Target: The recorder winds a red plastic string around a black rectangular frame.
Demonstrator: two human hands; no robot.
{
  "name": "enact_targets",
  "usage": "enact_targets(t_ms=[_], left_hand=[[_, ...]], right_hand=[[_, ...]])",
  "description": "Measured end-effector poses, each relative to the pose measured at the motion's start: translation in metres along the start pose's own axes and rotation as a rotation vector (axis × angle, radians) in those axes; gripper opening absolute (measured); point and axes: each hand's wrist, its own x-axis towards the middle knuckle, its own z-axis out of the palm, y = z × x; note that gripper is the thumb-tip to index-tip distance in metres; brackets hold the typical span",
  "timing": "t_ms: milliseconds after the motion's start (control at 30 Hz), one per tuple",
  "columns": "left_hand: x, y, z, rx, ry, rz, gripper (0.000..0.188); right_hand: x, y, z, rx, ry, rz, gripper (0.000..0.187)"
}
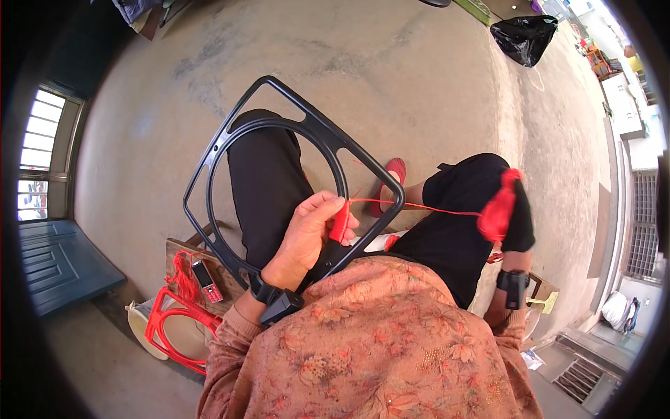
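A black frame [328, 120] with rounded corners and a large round opening rests slanted over my lap. My left hand [310, 234] is closed on the ring's right side, thumb pressing beside a stretch wrapped in red thread [340, 223]. From there a single strand [433, 209] runs tight across to a bundle of red thread [496, 215] over my right knee. My right hand [518, 216] is at that bundle, seemingly covered in something dark; the bundle hangs from its grip, and its separate fingers cannot be made out.
On a low wooden seat [172, 260] at my left lie a red mobile phone [207, 281] and loose red threads [183, 279]. A red frame [157, 321] leans beside it. Past my right knee, a black plastic bag [523, 38] lies on the concrete floor [391, 63].
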Motion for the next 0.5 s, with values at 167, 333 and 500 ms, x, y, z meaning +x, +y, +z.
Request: enact_targets(t_ms=[167, 333, 500], left_hand=[[0.001, -0.004, 0.007, 0.066, -0.108, -0.096, 0.016], [0.002, -0.008, 0.008, 0.030, -0.181, -0.200, 0.017], [0.004, -0.023, -0.006, -0.158, -0.258, -0.062, 0.025]], right_hand=[[0.018, 0.056, 0.135, -0.378, -0.187, -0.439, 0.028], [0.033, 0.117, 0.202, -0.286, -0.433, -0.078, 0.043], [-0.001, 0.100, 0.206, 0.362, -0.954, 0.457, 0.044]])
